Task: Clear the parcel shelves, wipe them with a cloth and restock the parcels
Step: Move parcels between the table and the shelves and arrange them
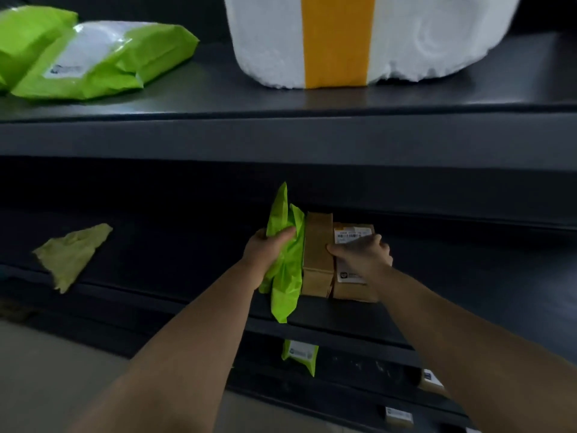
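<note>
From the head camera, both hands work at the middle shelf (437, 326), which is dark. The left hand (265, 248) is closed around a green poly mailer (285, 276) standing on edge, its lower end drooping over the shelf lip. The right hand (359, 254) presses on top of a labelled cardboard box (352, 285), fingers curled over its far side, thumb near the tall brown box (318, 254) standing between mailer and labelled box. The three touch side by side, so the parcels are on the middle shelf, either being gathered up or set down; I cannot tell which.

To do this step well, squeeze the row from both sides and move it as one block, keeping the soft mailer pinned flat against the brown box so it does not slip out.

Count: two green mailers (103, 57) lie overlapped on the top shelf (281, 132), beside one white foam box (359, 39) banded with yellow tape. One yellow-green cloth (68, 254) lies crumpled at the left of the middle shelf, well apart from the hands. Below, one more green mailer (299, 354) and what look like two small labelled boxes (398, 415) sit in shadow.
</note>
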